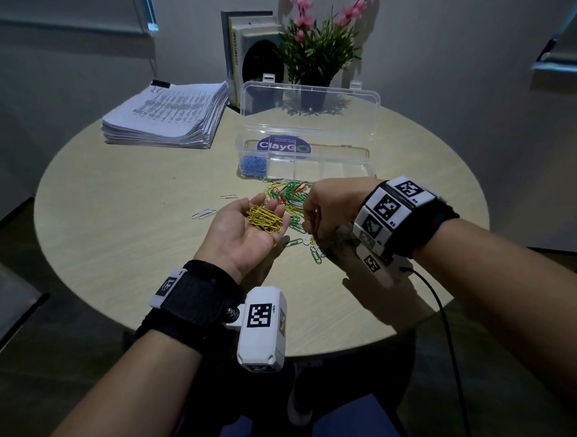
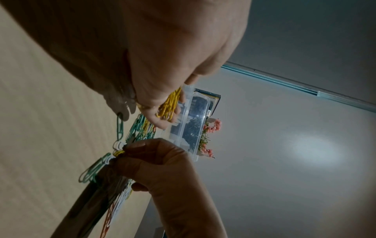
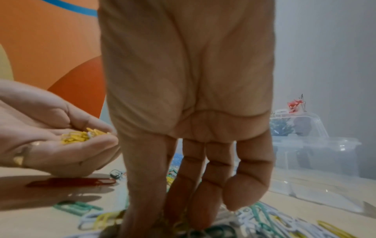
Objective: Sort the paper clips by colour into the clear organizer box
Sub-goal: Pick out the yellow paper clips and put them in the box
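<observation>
Yellow paper clips are cradled in the upturned left hand, palm loosely cupped, fingers only slightly curled. The right hand is lowered onto the mixed heap of clips on the table, fingertips drawn together; in the left wrist view a yellow clip appears to be pinched there, though the grip itself is partly hidden.

The organizer box is set just beyond the heap, straight ahead of both hands, its long axis running left to right, lid propped open toward the wall. Blue clips are held in the leftmost compartment; the other compartments look empty. The right hand is judged the nearer to the box; the left palm lies beside the heap on its near-left side.

A few white clips are scattered left of the heap. The table is round and pale wood-grained. At its far edge a paper stack, books and a potted plant are noted. The room is dim.
</observation>
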Tool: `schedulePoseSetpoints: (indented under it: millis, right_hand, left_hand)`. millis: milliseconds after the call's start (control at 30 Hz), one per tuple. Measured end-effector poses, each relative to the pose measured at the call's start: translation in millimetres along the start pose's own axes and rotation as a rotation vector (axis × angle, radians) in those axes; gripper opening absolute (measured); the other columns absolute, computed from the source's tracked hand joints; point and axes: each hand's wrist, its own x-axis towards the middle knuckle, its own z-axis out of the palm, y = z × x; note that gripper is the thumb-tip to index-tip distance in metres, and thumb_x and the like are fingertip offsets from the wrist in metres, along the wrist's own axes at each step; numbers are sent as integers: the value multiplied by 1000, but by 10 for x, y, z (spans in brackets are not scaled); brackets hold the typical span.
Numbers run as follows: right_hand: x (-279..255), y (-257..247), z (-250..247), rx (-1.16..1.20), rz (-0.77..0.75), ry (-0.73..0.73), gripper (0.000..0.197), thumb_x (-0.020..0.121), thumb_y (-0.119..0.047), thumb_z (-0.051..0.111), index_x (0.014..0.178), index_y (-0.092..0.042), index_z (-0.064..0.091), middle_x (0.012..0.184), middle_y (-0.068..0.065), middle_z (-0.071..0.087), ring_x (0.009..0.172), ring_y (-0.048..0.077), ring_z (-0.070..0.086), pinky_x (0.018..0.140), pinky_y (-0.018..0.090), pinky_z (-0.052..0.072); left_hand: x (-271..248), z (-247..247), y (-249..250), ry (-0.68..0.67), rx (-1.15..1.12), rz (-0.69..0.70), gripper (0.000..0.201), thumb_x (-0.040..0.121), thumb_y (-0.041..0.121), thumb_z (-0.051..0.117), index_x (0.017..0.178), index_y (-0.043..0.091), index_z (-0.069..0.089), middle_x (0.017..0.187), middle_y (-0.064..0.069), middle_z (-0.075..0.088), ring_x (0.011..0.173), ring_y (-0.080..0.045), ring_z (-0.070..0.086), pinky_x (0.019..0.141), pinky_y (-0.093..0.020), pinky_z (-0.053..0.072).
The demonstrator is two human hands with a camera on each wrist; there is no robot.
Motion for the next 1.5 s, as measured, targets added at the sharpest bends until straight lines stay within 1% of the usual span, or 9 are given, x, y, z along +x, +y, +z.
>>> schedulePoseSetpoints:
  millis: [167, 333, 500, 600, 700, 900, 1067, 1400, 1500]
  right_hand:
    - [15, -3, 46, -33, -31, 24, 16, 78, -15, 75, 94, -19, 72, 78, -11, 61, 66, 3, 52, 55, 17, 41]
    - [36, -3, 75, 42, -45, 101, 10, 79, -16, 74, 87, -21, 69, 81, -6, 61, 79, 11, 54, 69, 25, 43]
    - [51, 19, 31, 65, -16, 151, 7, 80, -16, 72, 81, -19, 66, 80, -1, 63, 78, 16, 58, 69, 29, 49]
    - [28, 78, -39, 18, 43, 164, 14, 80, -9, 70, 90, -18, 72, 81, -3, 63, 78, 15, 58, 74, 30, 51]
    - [31, 152, -42, -63, 79, 157, 28, 80, 1, 60, 99, -15, 74, 95, 4, 69, 86, 21, 61, 76, 34, 54]
    - [47, 202, -4, -35, 52, 166, 23, 82, -3, 66, 100, -16, 71, 101, 2, 68, 86, 17, 57, 81, 34, 53]
    - [34, 205, 56, -48, 14, 146, 24, 81, -11, 71, 105, -15, 72, 102, 2, 69, 85, 15, 57, 72, 26, 47]
    - [1, 184, 69, -105, -10, 98, 22, 84, -12, 68, 106, -13, 71, 107, 5, 69, 85, 14, 55, 68, 25, 43]
    - [-10, 173, 80, -157, -1, 81, 22, 88, -14, 63, 109, -12, 68, 108, 6, 66, 84, 16, 52, 54, 21, 37]
  left_hand:
    - [-6, 2, 5, -4, -10, 8, 33, 102, 23, 31, 88, 6, 56, 87, -13, 58, 84, -24, 57, 81, -40, 46]
    - [-16, -2, 5, -2, -9, 11, 33, 102, 23, 30, 89, 6, 56, 86, -13, 58, 85, -24, 56, 82, -40, 46]
    - [-30, -10, 14, 4, -12, 19, 34, 102, 23, 31, 88, 6, 56, 86, -13, 59, 84, -24, 57, 80, -40, 46]
    - [-29, -8, 10, 8, -13, 19, 34, 102, 24, 31, 87, 6, 56, 85, -13, 58, 83, -25, 56, 78, -40, 47]
    - [-36, 11, -10, 4, -9, 11, 35, 102, 24, 30, 86, 7, 55, 84, -12, 58, 81, -24, 56, 80, -40, 46]
    - [-64, 29, -43, -1, -5, 10, 36, 102, 25, 29, 86, 6, 55, 84, -12, 58, 83, -24, 56, 83, -41, 46]
    - [-67, 17, -45, 8, -8, 16, 36, 102, 25, 29, 86, 6, 55, 85, -13, 58, 82, -25, 57, 82, -41, 46]
    - [-63, 50, -85, 8, 10, 7, 35, 102, 25, 30, 86, 6, 55, 86, -13, 58, 84, -25, 56, 85, -41, 45]
    - [-58, 51, -77, 7, 13, 7, 36, 102, 25, 29, 85, 6, 55, 86, -13, 58, 84, -25, 56, 90, -42, 44]
